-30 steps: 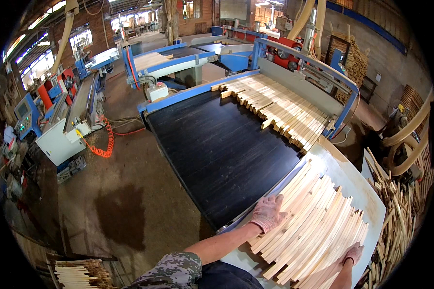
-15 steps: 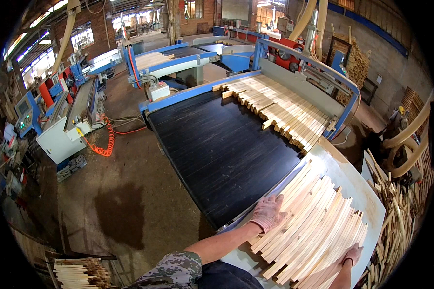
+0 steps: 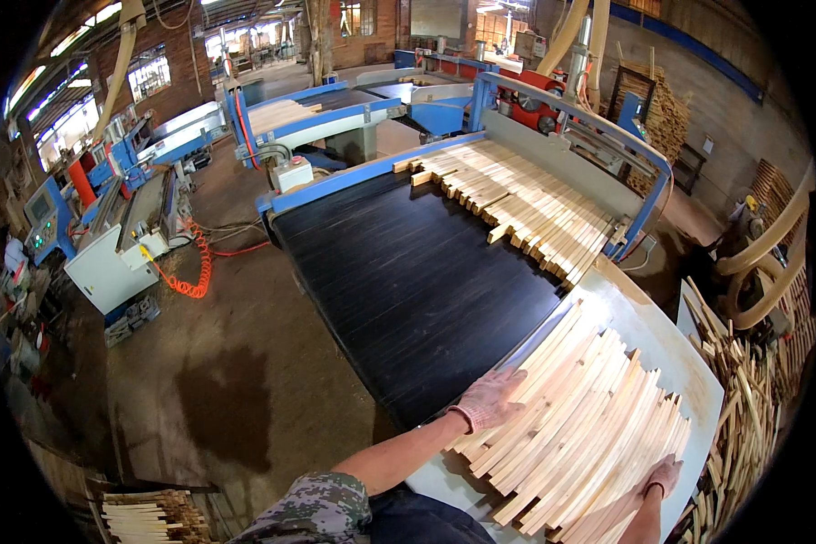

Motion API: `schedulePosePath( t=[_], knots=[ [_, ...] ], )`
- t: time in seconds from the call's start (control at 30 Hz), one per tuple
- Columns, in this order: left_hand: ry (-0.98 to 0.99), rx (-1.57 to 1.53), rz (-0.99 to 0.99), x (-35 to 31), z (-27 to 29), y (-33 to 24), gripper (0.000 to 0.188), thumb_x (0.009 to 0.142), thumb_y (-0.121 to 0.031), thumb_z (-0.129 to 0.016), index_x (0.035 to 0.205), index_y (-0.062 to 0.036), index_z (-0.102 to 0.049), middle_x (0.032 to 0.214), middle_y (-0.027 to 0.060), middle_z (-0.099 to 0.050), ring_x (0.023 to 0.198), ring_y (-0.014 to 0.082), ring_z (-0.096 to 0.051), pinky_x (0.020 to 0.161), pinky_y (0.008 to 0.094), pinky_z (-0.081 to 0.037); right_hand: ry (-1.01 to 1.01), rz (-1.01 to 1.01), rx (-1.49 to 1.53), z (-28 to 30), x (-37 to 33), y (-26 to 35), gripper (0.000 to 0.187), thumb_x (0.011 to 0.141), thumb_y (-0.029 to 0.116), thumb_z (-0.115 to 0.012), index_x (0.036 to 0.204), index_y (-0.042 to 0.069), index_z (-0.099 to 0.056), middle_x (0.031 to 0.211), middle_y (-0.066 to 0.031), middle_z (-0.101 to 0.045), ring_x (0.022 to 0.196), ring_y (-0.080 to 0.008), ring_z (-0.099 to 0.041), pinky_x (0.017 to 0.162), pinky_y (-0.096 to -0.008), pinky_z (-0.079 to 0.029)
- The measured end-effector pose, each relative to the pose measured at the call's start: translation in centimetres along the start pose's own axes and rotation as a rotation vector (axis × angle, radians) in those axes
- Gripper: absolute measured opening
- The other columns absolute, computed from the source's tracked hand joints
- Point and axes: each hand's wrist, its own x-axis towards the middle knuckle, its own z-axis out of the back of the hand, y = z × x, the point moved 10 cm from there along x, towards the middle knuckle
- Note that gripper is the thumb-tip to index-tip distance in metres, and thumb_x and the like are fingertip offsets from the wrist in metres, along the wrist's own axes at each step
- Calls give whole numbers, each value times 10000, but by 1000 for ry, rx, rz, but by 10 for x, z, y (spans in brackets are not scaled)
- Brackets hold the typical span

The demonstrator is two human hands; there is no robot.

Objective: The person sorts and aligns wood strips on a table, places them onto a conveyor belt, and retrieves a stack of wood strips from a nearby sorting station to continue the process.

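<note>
A row of pale wooden strips [image 3: 576,426] lies side by side on a light grey board [image 3: 703,367] in front of me. My left hand [image 3: 491,400], in a pinkish knit glove, rests against the row's left edge, with its fingers stretched out over the outermost strips. At the row's near right edge is my right hand [image 3: 664,476], gloved too. Its fingers are extended against the outer strip, though partly hard to make out. Beyond the board, a second row of strips [image 3: 508,204] sits on a black conveyor belt [image 3: 417,290].
A blue machine frame [image 3: 646,159] spans the belt's far right side. Loose strips [image 3: 743,426] are heaped right of the board, near a thick hose [image 3: 771,263]. Another machine with a control panel [image 3: 45,222] and a coiled orange hose [image 3: 195,281] stands left. Stacked strips [image 3: 140,519] lie at lower left.
My left hand has shifted slightly left along with the left edge of the near row. My right hand stays almost where it was. The row on the belt looks unchanged.
</note>
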Motion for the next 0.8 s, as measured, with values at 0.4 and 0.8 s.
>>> schedulePosePath(
  t=[0.4, 0.8],
  knots=[
    [80, -15, 48, -4, 14, -9, 767, 974, -462, -652, 1584, -57, -424, 1609, 230, -445, 1482, 416, -430, 1242, 466, -351, 69, -55, 16, 0, -8, 3, 759, 1010, 489, -409, 1626, 47, -384, 1544, -229, -551, 1389, -422, -548, 1139, -481, -430],
    [78, 45, 59, -3, 3, -1, 773, 987, -485, -650, 1605, -85, -413, 1643, 223, -410, 1497, 416, -419, 1248, 474, -351, 72, -46, -48, 18, -27, 19, 729, 1038, 487, -416, 1633, 67, -379, 1547, -215, -554, 1385, -418, -558, 1158, -472, -424]
  ],
)
